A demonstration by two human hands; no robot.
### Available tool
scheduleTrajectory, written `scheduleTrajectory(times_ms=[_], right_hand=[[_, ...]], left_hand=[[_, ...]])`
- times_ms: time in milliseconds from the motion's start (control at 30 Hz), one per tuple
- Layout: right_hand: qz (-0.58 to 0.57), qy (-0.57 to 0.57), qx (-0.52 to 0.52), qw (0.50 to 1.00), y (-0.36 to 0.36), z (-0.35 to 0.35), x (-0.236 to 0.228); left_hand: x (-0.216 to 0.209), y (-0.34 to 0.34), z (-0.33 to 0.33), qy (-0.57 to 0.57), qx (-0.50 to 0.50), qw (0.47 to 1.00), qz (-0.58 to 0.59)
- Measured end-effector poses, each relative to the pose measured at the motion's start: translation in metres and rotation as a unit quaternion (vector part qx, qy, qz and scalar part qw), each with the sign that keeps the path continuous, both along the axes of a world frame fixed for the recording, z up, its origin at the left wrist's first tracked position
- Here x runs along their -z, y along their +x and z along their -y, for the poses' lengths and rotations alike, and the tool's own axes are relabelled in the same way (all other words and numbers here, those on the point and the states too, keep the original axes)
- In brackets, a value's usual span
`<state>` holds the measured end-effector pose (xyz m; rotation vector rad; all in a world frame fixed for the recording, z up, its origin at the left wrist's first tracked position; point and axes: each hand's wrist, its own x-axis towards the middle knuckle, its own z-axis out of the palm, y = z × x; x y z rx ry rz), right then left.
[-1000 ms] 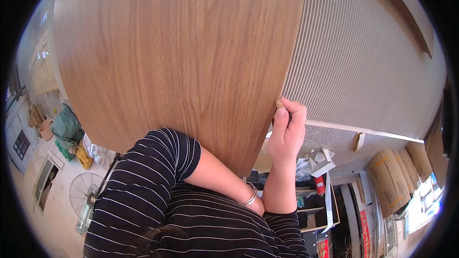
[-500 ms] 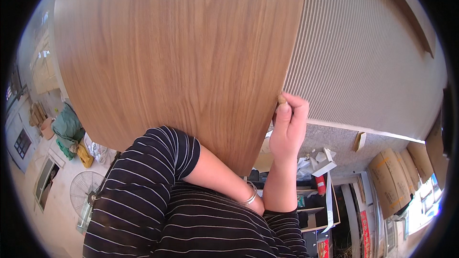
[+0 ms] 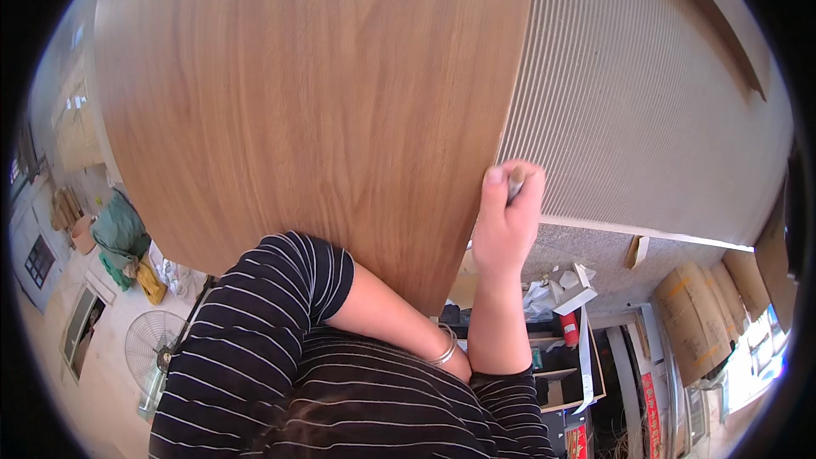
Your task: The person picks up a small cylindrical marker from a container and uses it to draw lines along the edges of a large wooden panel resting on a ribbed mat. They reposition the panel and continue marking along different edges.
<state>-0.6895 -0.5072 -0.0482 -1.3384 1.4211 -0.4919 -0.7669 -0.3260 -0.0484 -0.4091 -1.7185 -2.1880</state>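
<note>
A large brown wood-grain panel (image 3: 314,110) spans the middle of the view. Along its right edge lies a pale surface with fine parallel ridges (image 3: 586,76). My right hand (image 3: 506,217) is at that edge, fingers closed around a small slim object with a rounded tan end (image 3: 517,176). The object's kind and its other end are hidden in the grip. My left forearm (image 3: 391,310), with silver bangles (image 3: 448,347) at the wrist, crosses my body toward my right elbow. The left hand itself is hidden behind the right arm.
To the left stand a round fan (image 3: 153,348) and a heap of green cloth (image 3: 119,225). At lower right are open shelves (image 3: 557,382), a red cylinder (image 3: 569,330) and cardboard boxes (image 3: 693,323). A long brown strip (image 3: 718,17) lies at the upper right.
My right hand has turned at the wrist and shifted slightly left and up, and the small object's tan end now shows between thumb and fingers. The left forearm stays put.
</note>
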Motion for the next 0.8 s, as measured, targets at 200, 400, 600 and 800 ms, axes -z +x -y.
scheduleTrajectory(times_ms=[200,400,600,800], right_hand=[[-0.014,0.034,-0.004,0.999,-0.006,-0.006,-0.006],[-0.012,0.001,-0.011,1.0,-0.009,-0.014,0.0],[-0.009,0.033,-0.005,0.999,0.009,0.025,0.001],[0.135,0.021,-0.017,0.99,-0.005,0.031,0.007]], left_hand=[[-0.001,0.001,0.008,-0.004,0.023,1.0,-0.015],[-0.001,0.007,0.012,0.026,0.023,0.999,-0.001],[-0.004,0.002,0.017,-0.059,0.025,0.998,0.005],[-0.002,-0.003,0.013,-0.037,0.007,0.999,0.003]])
